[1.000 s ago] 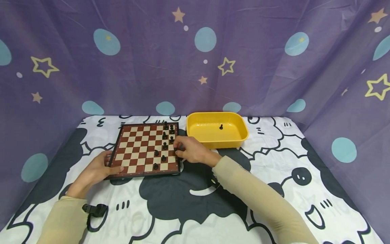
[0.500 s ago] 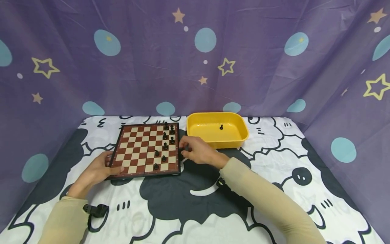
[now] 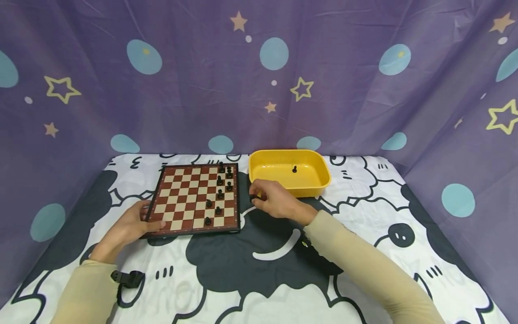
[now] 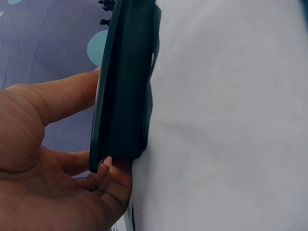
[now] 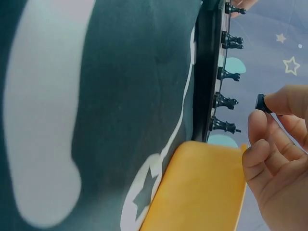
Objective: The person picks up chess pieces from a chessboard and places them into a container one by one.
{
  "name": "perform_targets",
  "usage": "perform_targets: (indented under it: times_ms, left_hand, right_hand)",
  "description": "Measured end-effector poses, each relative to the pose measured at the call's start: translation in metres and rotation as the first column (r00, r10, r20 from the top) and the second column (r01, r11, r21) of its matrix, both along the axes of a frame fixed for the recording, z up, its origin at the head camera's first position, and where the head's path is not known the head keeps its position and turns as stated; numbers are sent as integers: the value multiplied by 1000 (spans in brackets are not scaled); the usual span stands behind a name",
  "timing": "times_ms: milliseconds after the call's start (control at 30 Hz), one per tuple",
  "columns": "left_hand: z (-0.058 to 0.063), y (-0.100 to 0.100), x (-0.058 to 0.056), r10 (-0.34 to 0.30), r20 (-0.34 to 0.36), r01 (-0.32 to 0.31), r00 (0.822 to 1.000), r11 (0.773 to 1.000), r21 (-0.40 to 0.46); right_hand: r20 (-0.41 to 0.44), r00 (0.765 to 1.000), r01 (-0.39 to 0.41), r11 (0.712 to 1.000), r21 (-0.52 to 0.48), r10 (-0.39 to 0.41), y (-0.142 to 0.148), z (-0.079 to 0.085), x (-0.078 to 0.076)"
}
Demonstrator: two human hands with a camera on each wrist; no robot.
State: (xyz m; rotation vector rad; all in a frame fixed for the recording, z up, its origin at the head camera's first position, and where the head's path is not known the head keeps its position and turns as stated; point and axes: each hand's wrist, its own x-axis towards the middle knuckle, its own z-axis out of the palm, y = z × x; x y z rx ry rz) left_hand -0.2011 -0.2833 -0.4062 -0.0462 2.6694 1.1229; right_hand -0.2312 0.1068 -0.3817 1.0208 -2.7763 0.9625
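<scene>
A brown-and-cream chessboard (image 3: 178,194) with a dark rim lies at the left of the table. My left hand (image 3: 128,227) grips its near left corner, thumb on top and fingers curled at the side; the left wrist view shows the board's edge (image 4: 125,86) between them. Several black chess pieces (image 3: 220,194) stand on the board's right part. Just past the board's right edge, my right hand (image 3: 277,200) pinches a black chess piece (image 5: 261,103) between thumb and fingertips; mostly its round base shows. That hand is in front of the yellow tray's near left corner.
The yellow tray (image 3: 289,191) stands at the back, right of the board, with one black chess piece (image 3: 294,169) lying in it. A cartoon-print cloth (image 3: 226,292) covers the table. Behind hangs a purple curtain (image 3: 202,90).
My right hand has moved right, off the board's right edge toward the yellow tray, with the chess piece in its fingers. The left hand and the board look the same.
</scene>
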Motion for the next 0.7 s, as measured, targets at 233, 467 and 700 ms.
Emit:
perform_targets:
  times_ms: [233, 467, 700]
  left_hand:
    - [-2, 0, -1, 10, -5, -10, 1000, 1000, -14]
    - [0, 0, -2, -19, -21, 19, 1000, 1000, -4]
    - [0, -1, 0, -12, -12, 11, 1000, 1000, -17]
  right_hand:
    - [6, 1000, 23, 1000, -15, -22, 13, 3, 0]
    - [-1, 999, 36, 999, -39, -36, 27, 9, -1]
    - [1, 999, 51, 996, -71, -51, 37, 12, -5]
